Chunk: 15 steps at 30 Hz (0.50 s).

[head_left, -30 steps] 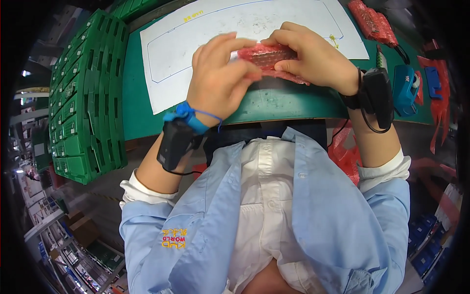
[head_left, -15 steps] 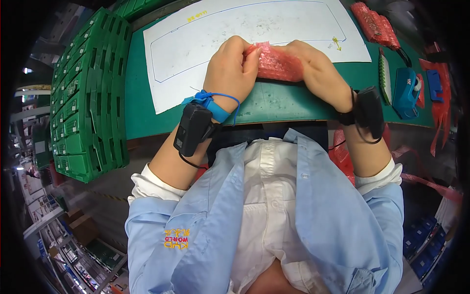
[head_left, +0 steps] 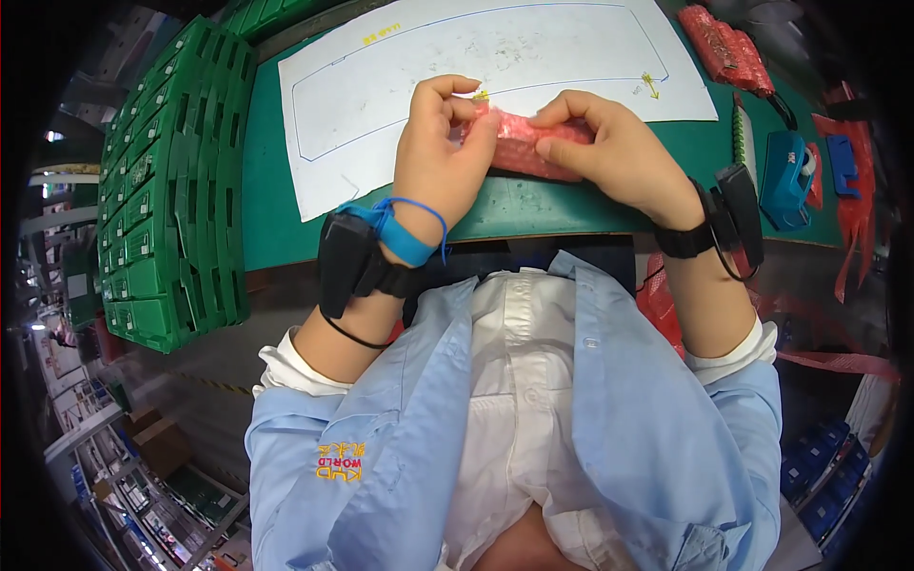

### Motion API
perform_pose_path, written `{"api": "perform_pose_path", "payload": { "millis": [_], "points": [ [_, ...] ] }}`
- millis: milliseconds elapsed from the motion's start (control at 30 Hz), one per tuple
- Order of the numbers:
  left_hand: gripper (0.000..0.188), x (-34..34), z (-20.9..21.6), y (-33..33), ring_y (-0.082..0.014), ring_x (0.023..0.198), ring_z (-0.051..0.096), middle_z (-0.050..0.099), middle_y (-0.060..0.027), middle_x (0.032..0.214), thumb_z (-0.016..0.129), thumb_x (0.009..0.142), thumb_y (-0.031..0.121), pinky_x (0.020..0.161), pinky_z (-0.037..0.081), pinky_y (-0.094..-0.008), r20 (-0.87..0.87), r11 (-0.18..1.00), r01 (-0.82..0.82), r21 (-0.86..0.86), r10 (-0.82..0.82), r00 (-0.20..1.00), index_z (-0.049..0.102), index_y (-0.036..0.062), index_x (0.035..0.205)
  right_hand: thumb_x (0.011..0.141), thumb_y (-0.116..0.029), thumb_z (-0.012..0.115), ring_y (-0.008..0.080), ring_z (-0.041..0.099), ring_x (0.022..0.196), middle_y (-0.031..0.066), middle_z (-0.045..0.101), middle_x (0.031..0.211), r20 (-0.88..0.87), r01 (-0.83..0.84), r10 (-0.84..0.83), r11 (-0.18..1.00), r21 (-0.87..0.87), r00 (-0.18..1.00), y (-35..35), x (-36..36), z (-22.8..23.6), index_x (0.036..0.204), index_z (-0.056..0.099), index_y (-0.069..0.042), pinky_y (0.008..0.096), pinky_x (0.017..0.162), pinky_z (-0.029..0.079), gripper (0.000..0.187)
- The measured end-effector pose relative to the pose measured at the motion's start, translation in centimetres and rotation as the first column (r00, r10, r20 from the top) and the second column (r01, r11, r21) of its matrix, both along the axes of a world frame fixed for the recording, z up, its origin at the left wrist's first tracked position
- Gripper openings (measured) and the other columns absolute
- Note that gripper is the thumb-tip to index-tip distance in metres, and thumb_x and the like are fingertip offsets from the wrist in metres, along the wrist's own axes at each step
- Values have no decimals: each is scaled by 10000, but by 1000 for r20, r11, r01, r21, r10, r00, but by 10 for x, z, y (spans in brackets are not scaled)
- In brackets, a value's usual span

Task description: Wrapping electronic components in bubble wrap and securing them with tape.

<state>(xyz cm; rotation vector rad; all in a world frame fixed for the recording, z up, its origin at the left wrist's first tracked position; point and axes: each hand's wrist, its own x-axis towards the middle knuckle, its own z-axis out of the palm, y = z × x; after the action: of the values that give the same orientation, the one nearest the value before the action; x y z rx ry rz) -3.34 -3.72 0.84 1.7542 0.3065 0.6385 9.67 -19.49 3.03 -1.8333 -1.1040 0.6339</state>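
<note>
Both hands hold a small bundle of red bubble wrap (head_left: pixel 533 150) just above the near edge of the green table mat. My left hand (head_left: pixel 440 143) grips its left end, thumb along the near side and fingers curled over the top. At the right end, my right hand (head_left: pixel 609 143) pinches the wrap between thumb and fingers. Whatever the wrap encloses is hidden. Beneath and beyond the hands lies a large white sheet (head_left: pixel 381 105) with a blue outline drawn on it.
Stacked green crates (head_left: pixel 176 190) rise at the left. On the right of the green mat (head_left: pixel 533 214) sit a blue tape dispenser (head_left: pixel 784 181), a green-and-white strip (head_left: pixel 743 143) and another red bubble-wrapped bundle (head_left: pixel 728 52). Red wrap strips (head_left: pixel 860 209) hang over the right edge.
The bundle has turned slightly and its wrap lies differently. My right thumb has come round onto its near side, and the left fingers have loosened and shifted a little left.
</note>
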Motion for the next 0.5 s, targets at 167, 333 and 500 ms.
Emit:
{"api": "perform_pose_path", "payload": {
  "millis": [167, 333, 500],
  "points": [
    [403, -22, -4, -8, -171, 894, 622, 633, -98, 934, 668, 853, 32, 790, 501, -291, 27, 991, -36, 126, 32, 999, 483, 23, 1210, 811, -101, 736, 116, 590, 843, 57, 635, 888, 105, 81, -82, 997, 19, 991, 1, -25, 10, 1080, 608, 32, 253, 788, 480, 326],
    [415, -34, -7, -7, -162, 951, 612, 629, -84, 977, 683, 856, 47, 870, 487, -292, 2, 990, -109, 93, 109, 994, 477, 17, 1214, 798, -130, 752, 100, 589, 846, 74, 628, 930, -11, -18, 17, 982, -187, 1000, 5, -23, 18, 1079, 586, 42, 240, 770, 480, 368],
    [486, -44, -2, -22, -174, 1044, 597, 627, -73, 1049, 703, 877, 106, 957, 456, -299, 96, 931, -173, -321, 213, 972, 461, 1, 1284, 824, -140, 738, 96, 601, 873, 78, 635, 989, -181, 101, -117, 990, -98, 976, 0, -37, 21, 1124, 569, 38, 233, 759, 491, 387]
  ]
}}
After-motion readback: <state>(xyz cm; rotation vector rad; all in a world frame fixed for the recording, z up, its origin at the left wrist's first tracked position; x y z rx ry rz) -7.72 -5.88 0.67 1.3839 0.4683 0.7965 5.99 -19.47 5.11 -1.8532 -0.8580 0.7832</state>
